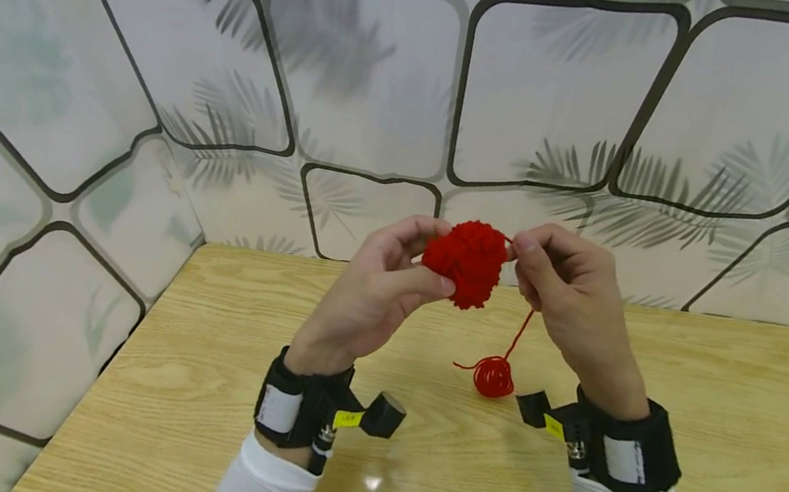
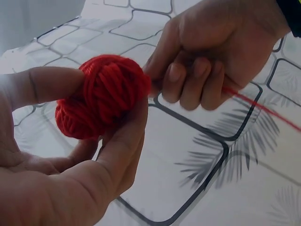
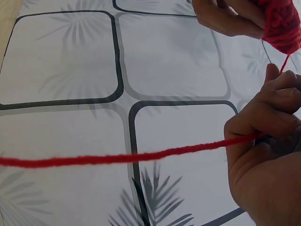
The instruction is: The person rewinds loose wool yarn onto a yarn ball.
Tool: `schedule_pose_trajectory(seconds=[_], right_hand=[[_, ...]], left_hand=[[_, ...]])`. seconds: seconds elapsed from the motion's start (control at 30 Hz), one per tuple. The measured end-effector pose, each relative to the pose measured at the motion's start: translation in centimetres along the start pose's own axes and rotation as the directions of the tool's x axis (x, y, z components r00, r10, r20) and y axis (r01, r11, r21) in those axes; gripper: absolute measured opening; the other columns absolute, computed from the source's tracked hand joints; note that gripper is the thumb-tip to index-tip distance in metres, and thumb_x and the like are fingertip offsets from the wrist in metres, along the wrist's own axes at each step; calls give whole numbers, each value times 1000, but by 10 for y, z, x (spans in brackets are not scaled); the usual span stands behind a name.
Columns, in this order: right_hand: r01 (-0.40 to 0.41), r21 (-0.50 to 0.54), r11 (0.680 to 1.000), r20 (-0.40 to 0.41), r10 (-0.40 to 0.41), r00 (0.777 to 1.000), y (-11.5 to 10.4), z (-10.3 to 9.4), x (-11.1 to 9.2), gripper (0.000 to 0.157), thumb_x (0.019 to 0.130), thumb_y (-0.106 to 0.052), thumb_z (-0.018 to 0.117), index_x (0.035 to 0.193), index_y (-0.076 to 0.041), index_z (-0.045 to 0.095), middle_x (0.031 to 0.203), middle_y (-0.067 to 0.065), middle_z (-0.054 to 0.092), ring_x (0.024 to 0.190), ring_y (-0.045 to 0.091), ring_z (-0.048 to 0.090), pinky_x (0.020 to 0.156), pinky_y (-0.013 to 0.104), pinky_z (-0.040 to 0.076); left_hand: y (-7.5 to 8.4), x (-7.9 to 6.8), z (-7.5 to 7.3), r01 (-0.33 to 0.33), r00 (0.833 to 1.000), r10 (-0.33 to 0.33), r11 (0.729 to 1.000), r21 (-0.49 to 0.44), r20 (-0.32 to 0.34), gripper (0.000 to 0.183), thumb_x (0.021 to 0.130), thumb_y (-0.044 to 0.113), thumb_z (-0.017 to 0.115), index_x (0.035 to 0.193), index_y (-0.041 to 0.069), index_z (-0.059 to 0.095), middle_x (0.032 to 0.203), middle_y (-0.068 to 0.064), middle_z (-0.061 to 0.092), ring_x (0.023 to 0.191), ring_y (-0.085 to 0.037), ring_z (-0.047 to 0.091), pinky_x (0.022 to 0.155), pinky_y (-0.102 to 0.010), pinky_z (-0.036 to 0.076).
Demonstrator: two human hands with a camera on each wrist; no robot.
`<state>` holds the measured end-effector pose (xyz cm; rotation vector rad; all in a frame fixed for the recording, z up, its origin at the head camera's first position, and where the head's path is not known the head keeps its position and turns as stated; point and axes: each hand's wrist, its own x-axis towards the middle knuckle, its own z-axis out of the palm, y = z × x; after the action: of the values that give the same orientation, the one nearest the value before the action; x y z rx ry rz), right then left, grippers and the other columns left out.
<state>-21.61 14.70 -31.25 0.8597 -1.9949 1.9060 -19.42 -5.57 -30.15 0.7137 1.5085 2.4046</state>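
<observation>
A thick ball of red yarn is held up above the table by my left hand, thumb on the near side and fingers behind it. In the left wrist view the strands of the yarn ball lie wound in several directions. My right hand, just to the right, pinches the strand that leaves the ball. From under its curled fingers the red strand runs on, down to a smaller loose coil of red yarn on the table. A short tail of yarn sticks out left from that coil.
The light wooden table spreads under both hands. Behind it and at the left hangs a pale cloth with dark rounded outlines and leaf prints. Black straps with small cameras sit on both wrists.
</observation>
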Motion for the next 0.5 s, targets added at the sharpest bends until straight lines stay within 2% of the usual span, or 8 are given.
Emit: schedule_pose_trajectory(seconds=[0.1,0.2,0.37,0.5], right_hand=[[-14,-5,1000,61,14,998,4,4,0,9,93,-8,50,91,-2,57,66,9,42,54,18,36,43,29,29],[-20,-27,999,88,22,996,7,7,0,11,93,-10,49,93,-3,57,67,10,45,55,19,38,45,30,32],[-52,-71,996,91,58,994,7,11,-1,17,94,-13,49,104,-5,61,67,10,47,56,20,40,47,31,36],[-84,-83,993,75,90,993,7,15,-2,22,93,-15,51,110,-6,62,75,11,55,61,22,46,53,30,44]], left_hand=[[-2,2,2,-21,999,23,999,-47,30,53,81,-4,52,131,4,40,121,-17,46,112,-30,50,95,-42,39],[-2,4,4,-44,997,48,997,-70,66,57,84,-3,52,138,8,38,129,-18,42,119,-33,45,97,-43,37],[-4,3,3,-54,997,56,998,-32,50,49,87,7,58,133,2,42,132,-19,43,120,-31,44,99,-42,35],[-4,2,3,-33,999,33,999,-16,24,45,86,6,60,127,2,44,126,-18,47,111,-28,49,94,-37,41]])
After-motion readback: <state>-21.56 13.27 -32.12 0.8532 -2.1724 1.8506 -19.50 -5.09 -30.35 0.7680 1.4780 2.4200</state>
